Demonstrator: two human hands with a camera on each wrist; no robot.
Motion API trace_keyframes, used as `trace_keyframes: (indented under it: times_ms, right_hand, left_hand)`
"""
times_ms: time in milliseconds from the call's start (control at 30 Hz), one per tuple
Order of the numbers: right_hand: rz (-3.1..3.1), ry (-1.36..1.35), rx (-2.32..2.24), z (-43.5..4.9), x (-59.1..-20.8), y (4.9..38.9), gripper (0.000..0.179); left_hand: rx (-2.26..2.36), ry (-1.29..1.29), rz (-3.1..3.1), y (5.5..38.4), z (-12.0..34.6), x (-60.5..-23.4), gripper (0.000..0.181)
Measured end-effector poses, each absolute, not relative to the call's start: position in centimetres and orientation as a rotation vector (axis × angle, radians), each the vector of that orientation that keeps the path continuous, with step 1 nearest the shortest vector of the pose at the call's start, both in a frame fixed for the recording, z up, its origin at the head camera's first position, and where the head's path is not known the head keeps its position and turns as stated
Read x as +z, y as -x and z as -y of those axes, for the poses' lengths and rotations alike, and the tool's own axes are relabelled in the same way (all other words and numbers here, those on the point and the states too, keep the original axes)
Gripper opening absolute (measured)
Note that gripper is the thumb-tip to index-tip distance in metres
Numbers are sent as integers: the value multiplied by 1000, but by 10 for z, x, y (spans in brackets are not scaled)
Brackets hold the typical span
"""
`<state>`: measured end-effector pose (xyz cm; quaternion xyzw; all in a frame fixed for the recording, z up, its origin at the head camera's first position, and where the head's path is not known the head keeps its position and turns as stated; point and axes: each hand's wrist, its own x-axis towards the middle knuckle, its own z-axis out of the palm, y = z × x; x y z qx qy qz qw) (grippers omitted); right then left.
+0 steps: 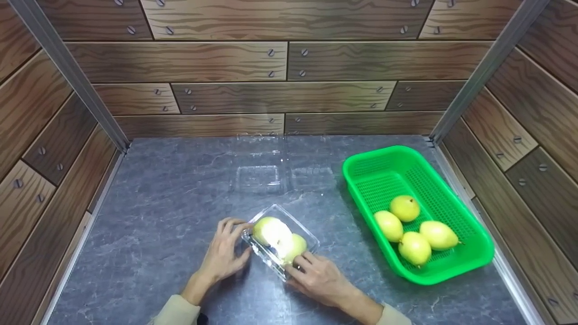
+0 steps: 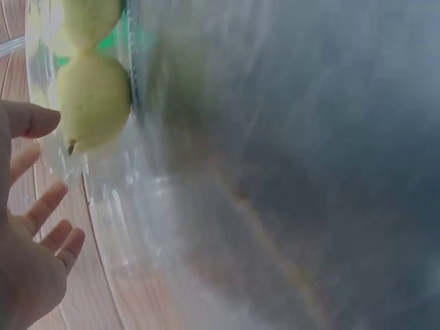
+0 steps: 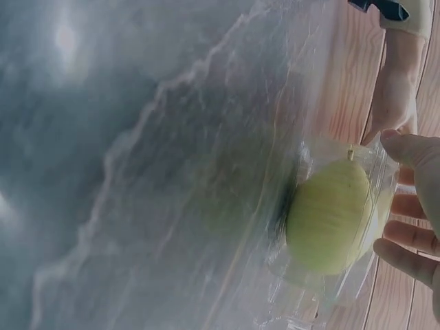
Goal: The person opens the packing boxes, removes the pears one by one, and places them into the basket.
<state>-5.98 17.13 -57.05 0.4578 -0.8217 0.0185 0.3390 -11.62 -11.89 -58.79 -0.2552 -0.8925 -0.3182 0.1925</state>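
Observation:
A clear plastic clamshell box (image 1: 301,224) sits at an angle on the table with two yellow-green pears (image 1: 295,246) inside, its lid over them. Glare hides part of the fruit. At the box's left corner, my left hand (image 1: 224,249) touches the edge with its fingertips, thumb held apart from the fingers. My right hand (image 1: 318,276) holds the near right corner, fingers bent over the lid and thumb at the front edge. In the right wrist view, one pear (image 3: 328,218) shows through the box wall. The left wrist view shows a pear (image 2: 95,103) close beyond the thumb.
To the right stands a green plastic basket (image 1: 361,198) with several yellow pears (image 1: 415,249) in its near half. Behind the box, more clear plastic containers (image 1: 258,176) stand on the grey marbled table (image 1: 162,216). Wood-patterned walls (image 1: 235,97) enclose the back and sides.

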Motion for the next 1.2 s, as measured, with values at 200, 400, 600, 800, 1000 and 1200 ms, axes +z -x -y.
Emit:
trace_keyframes:
  times_ms: [200,400,600,800,1000,1200]
  right_hand:
    - [2136,-1245,61,-181,-571,62,37]
    - [2128,-1265,40,-193,-571,66,25]
    - [2144,-1256,23,-205,-572,71,23]
    - [2137,-1271,19,-214,-574,77,19]
    - [2097,-1284,0,-217,-575,82,17]
    - [2101,-1290,11,-218,-578,85,27]
  left_hand:
    - [-1149,450,2527,104,109,-594,78]
    - [-1418,193,2540,93,98,-596,88]
    - [-1829,-90,2430,83,87,-595,92]
    - [-2029,-277,2391,76,77,-593,90]
    - [-2248,-364,2318,71,70,-591,88]
    - [-2371,-404,2225,66,65,-592,88]
